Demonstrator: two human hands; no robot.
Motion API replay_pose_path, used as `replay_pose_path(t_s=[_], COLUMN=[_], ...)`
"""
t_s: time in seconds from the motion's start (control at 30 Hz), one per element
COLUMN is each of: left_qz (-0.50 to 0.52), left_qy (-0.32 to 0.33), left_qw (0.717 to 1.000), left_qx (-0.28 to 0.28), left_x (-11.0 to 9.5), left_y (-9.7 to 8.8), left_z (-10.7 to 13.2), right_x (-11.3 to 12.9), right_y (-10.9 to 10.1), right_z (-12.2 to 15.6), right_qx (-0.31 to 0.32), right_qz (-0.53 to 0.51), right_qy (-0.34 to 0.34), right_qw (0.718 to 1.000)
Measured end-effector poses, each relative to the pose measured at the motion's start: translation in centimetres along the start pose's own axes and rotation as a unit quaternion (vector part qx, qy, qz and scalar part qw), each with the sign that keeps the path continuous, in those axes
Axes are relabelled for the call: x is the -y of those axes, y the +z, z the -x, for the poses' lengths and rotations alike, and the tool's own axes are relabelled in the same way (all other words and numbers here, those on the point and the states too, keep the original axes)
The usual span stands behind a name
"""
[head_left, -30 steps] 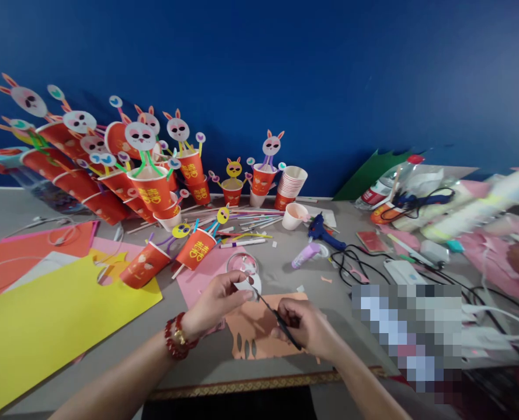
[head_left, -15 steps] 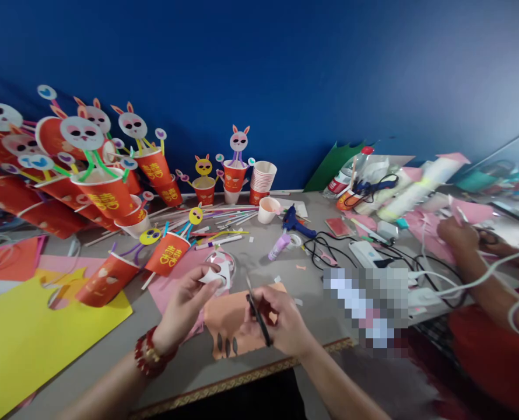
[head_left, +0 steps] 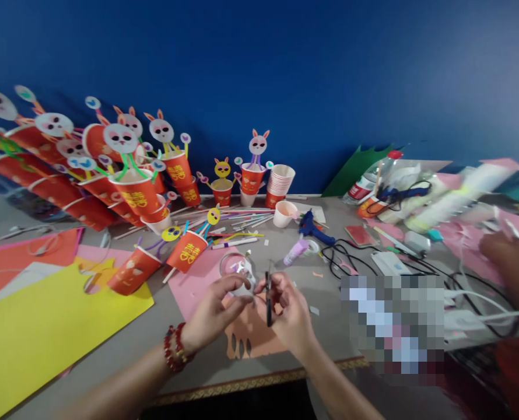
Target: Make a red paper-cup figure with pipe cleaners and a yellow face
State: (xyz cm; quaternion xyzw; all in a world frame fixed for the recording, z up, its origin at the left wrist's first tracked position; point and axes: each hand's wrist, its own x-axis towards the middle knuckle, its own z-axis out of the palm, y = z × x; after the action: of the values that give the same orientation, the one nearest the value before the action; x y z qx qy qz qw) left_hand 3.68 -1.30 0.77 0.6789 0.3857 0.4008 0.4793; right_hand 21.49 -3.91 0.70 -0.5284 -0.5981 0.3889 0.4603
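Between the fingers of my left hand is a small white paper piece, pinched at its edge. My right hand is closed round a pair of scissors with dark handles; the blades point away from me and are hard to make out. Fingertips of both hands nearly meet at the paper. Below them lies an orange paper sheet with several narrow oval holes cut along its near left edge. A roll of clear tape or similar round item sits just behind my left hand on pink paper.
Red paper cups with rabbit faces crowd the left. Yellow paper covers the left front. A blue glue gun, lilac glue stick, black cables and a power strip lie right. Another person's hand works at far right.
My hands have come together, the right one bringing the scissors up beside the white paper. The whole view has shifted left, so things appear further right.
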Motion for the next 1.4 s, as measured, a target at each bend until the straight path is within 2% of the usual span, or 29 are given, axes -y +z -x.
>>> replay_pose_path(t_s=[0.2, 0.47, 0.67, 0.83, 0.97, 1.1, 1.23, 1.3, 1.4], left_qz=[-0.007, -0.001, 0.164, 0.153, 0.151, 0.198, 0.268, 0.279, 0.269], left_qy=[0.01, 0.004, -0.054, -0.018, -0.029, -0.04, -0.048, -0.05, -0.053], left_qw=[1.0, 1.0, 0.985, 0.988, 0.988, 0.979, 0.961, 0.957, 0.959], left_qx=[0.015, 0.025, 0.014, -0.017, -0.026, -0.035, -0.053, -0.063, -0.075], left_x=[-0.8, -0.4, 0.7, 0.5, 0.7, 0.8, 0.0, -0.4, -0.6], left_y=[0.0, -0.2, 0.3, 1.0, 1.2, 1.1, 0.7, 0.5, 0.4], left_z=[-0.2, 0.0, 0.4, 0.8, 1.0, 0.9, 0.6, 0.5, 0.5], right_x=[0.3, 0.9, 0.4, -0.4, -0.4, 0.0, 0.8, 1.0, 0.6], right_y=[-0.1, -0.4, 0.4, 1.7, 3.0, 3.5, 2.2, 1.3, 0.3], right_z=[-0.3, -1.0, -0.7, 0.0, 0.3, 0.2, 0.5, 1.0, 2.1], right_qx=[0.03, 0.049, -0.046, -0.113, -0.145, -0.121, -0.087, -0.034, 0.082], right_qz=[-0.043, -0.063, -0.178, -0.263, -0.294, -0.299, -0.226, -0.184, -0.142], right_qy=[0.044, 0.081, 0.08, 0.092, 0.085, 0.073, 0.074, 0.079, 0.099], right_qw=[0.998, 0.994, 0.98, 0.954, 0.941, 0.944, 0.967, 0.979, 0.982])
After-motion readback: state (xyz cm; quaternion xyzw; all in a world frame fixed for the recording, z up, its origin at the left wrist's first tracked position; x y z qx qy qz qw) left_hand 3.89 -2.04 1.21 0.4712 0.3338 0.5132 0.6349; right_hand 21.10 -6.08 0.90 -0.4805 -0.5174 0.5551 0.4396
